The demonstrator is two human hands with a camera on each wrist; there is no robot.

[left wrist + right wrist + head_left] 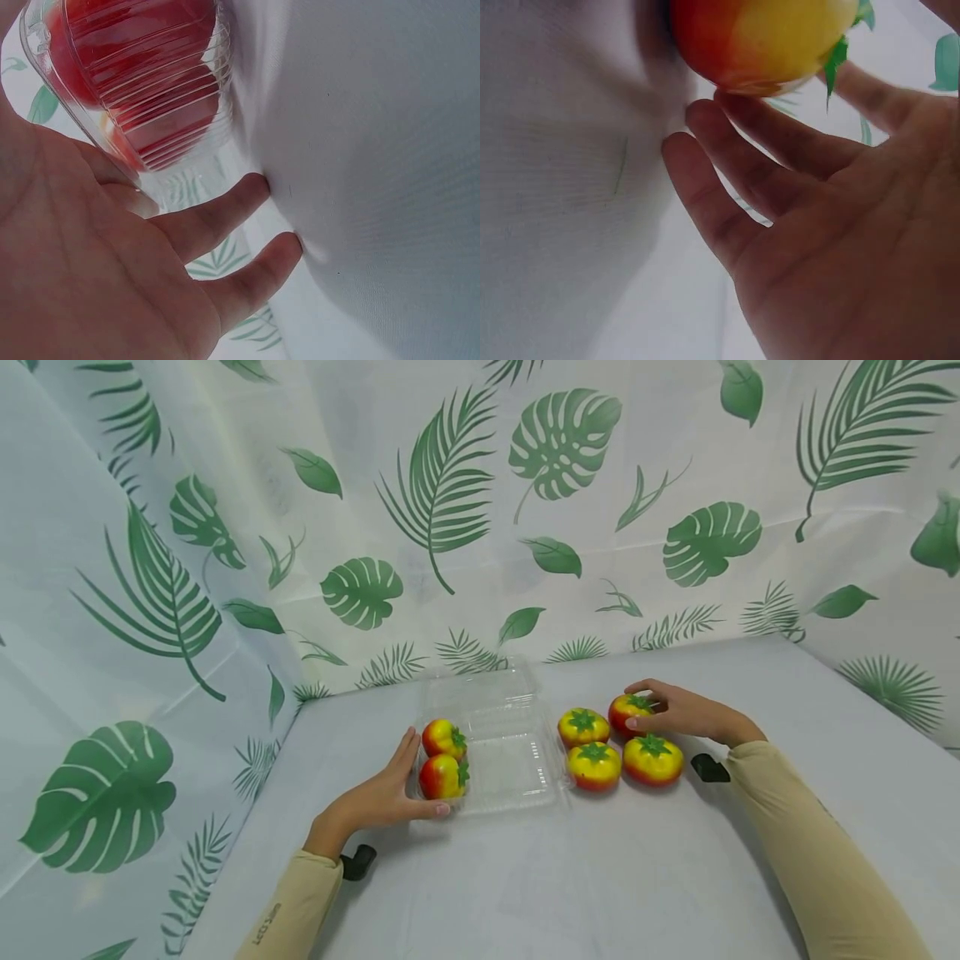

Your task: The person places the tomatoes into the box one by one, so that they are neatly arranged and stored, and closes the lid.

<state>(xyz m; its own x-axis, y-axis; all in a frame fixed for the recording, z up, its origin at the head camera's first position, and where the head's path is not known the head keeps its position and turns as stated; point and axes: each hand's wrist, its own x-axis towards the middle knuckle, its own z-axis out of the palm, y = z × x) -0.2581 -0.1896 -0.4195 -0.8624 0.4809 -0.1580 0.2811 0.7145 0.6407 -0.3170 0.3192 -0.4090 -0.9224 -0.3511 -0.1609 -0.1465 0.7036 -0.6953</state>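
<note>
**R hand [686, 712] has a fruit [619, 718], L hand [375, 795] is by the clear box [510, 768]**

Head: R hand pinches the back red-yellow fruit, thumb on the near side, fingers on the far side. Best to hold its fat sides & lift straight up, I think, so it won't bump the 3 other fruits [655, 766] by it. L hand is spread, not gripping, at the box's left end w/ 2 more fruits [438, 779] inside. A light touch there prob. stops sliding. The see-through lid [480, 692] is hard to see.

L wrist: 2 fingers stick out straight, apart. Box is cut off up top.

R wrist: fruit's top is cut off too. Can't tell how tight the pinch is, or if the fruit's off the table [525, 885].
</note>
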